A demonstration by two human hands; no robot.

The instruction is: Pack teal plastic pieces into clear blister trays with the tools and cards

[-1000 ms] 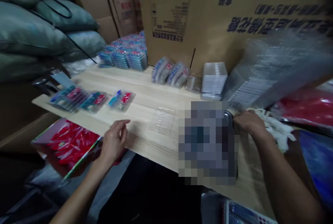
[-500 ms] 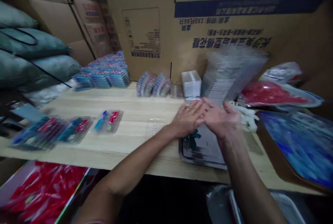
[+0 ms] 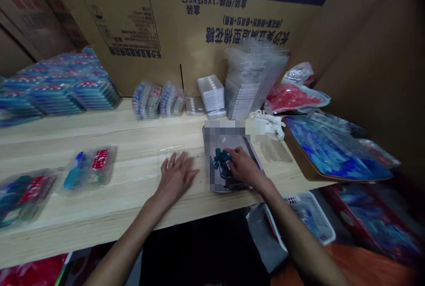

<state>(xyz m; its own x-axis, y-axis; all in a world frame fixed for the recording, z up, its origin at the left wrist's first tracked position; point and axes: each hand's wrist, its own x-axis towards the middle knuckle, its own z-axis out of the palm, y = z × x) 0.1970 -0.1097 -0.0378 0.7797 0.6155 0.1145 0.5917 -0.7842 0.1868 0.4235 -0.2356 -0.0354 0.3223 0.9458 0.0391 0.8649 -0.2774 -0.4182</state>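
Observation:
My left hand (image 3: 176, 175) lies palm down on the table, fingers spread, at the near right part of a clear plastic blister shell (image 3: 169, 149). My right hand (image 3: 245, 167) is over a grey tray (image 3: 207, 157), its thumb and forefinger pinched at a small pile of dark teal pieces (image 3: 222, 161). The kind of these pieces is too blurred to make out, and part of the tray is pixelated. Left of my left hand are a filled clear pack (image 3: 89, 168) with a blue item and a red card, and more packs (image 3: 25, 195).
Stacked clear shells (image 3: 247, 86), white trays (image 3: 211, 93) and filled packs (image 3: 63, 86) line the back before a large carton (image 3: 186, 20). Right are white pieces (image 3: 270, 122), a bag of red items (image 3: 295, 98) and a brown box of blue items (image 3: 332, 148). A white basket (image 3: 327, 224) stands below.
My hands, which were together above the tray, have parted. The left has moved left to the clear shell, and the right has come down to the teal pieces. The view has shifted right.

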